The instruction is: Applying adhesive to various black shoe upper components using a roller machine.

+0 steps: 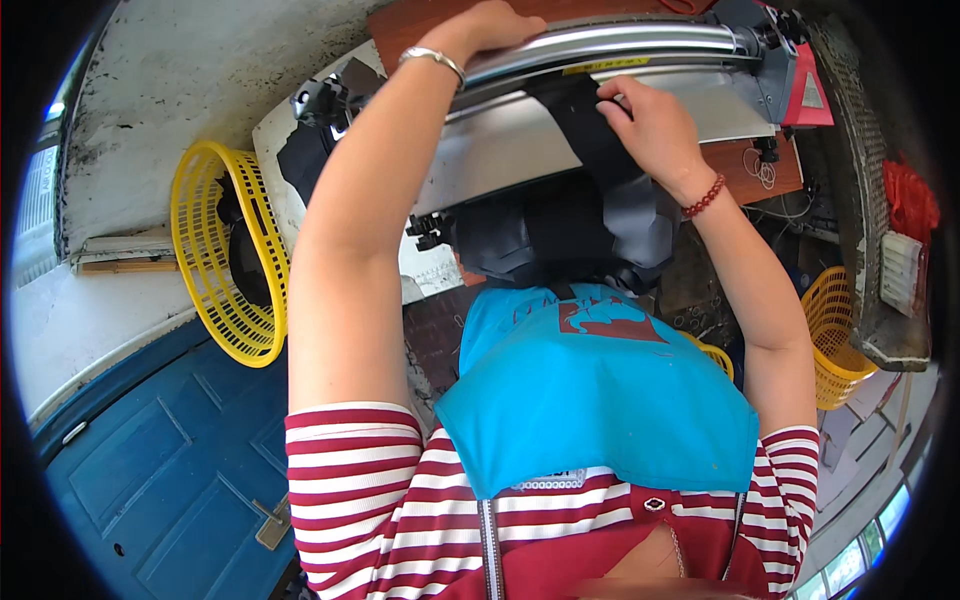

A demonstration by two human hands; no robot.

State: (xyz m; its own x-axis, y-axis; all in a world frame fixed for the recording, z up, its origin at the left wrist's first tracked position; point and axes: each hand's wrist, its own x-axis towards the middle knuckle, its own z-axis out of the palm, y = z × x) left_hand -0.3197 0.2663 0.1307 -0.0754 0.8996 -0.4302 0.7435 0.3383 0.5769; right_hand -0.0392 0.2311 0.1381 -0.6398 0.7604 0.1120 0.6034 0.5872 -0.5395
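Observation:
A long shiny metal roller [610, 42] runs across the machine at the top of the view. My left hand [492, 27] reaches over the roller's far side, where most of its fingers are hidden. On the near side, my right hand [655, 125] has thumb and fingers curled at the edge of a black fabric strip [585, 125]. The strip comes from under the roller, crosses a sloping silvery metal plate [510, 150] and runs down to a dark bundle of material [540, 235] in front of me.
Yellow plastic baskets stand at the left [275, 270] and right [835, 350]; dark material lies in the left one. Black knobs [430, 231] stick out near the bundle. A metal post [865, 230] rises at the right. A blue door [180, 470] is at the lower left.

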